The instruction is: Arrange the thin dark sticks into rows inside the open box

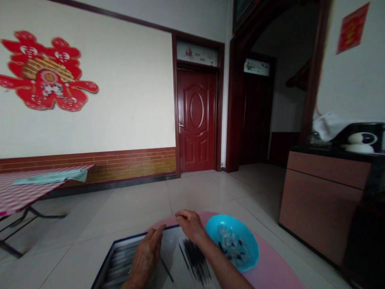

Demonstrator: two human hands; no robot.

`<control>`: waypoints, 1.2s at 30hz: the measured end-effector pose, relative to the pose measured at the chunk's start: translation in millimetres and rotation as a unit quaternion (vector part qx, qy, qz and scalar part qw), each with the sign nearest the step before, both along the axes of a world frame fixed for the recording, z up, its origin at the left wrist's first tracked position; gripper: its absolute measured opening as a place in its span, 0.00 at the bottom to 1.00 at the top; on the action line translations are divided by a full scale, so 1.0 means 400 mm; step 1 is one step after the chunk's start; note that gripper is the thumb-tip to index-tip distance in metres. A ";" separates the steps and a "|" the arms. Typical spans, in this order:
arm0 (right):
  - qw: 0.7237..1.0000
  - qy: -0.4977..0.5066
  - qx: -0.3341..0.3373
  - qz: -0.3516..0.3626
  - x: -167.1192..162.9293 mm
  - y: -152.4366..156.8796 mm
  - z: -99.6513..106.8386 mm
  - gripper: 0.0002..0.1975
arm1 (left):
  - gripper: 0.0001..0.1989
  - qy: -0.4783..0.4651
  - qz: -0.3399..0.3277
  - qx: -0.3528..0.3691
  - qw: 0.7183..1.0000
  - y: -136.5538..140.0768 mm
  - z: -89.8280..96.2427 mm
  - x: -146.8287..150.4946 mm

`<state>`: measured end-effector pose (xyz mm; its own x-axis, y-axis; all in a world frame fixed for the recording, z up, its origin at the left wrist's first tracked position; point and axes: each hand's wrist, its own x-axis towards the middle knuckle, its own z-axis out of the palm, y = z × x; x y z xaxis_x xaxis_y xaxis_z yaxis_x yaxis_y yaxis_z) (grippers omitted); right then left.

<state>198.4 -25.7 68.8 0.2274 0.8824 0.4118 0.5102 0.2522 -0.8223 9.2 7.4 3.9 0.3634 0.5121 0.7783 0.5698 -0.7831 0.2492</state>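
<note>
My left hand (146,253) is over the left part of a white tray with a dark blue rim (173,226), fingers pressed together and tips near the far rim. My right hand (191,227) is closed in a pinch above the far rim. Anything between the fingers of either hand is too small or hidden to make out. A bundle of thin dark sticks with pale ends (195,259) lies in the tray under my right forearm. One single dark stick (167,269) lies between my hands. Blurred grey-black strips (120,261) fill the tray's left side.
A blue bowl (254,249) with small clear and dark pieces stands right of the tray on a round pink table (278,267). Left is a folding table with a checked cloth (18,196). A brown cabinet (321,204) stands at right, a red door (197,120) behind.
</note>
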 end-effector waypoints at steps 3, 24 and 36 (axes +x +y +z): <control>0.995 -0.091 -0.028 -0.035 0.140 -0.034 0.014 0.14 | 0.19 -0.001 0.000 0.004 1.000 0.001 -0.003 0.006; 0.943 -0.284 -0.137 -0.107 0.335 -0.136 -0.127 0.10 | 0.16 0.014 0.007 0.019 1.000 0.010 -0.028 0.008; 0.954 0.281 -0.093 0.047 -0.015 0.019 -0.010 0.14 | 0.16 -0.033 0.020 0.054 0.998 0.019 -0.042 0.016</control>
<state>192.3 -18.2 64.8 0.2835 0.9554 0.0829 -0.0422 0.0988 -0.9942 15.7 14.9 -13.0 0.2907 0.4368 0.8513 0.5862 -0.7845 0.2024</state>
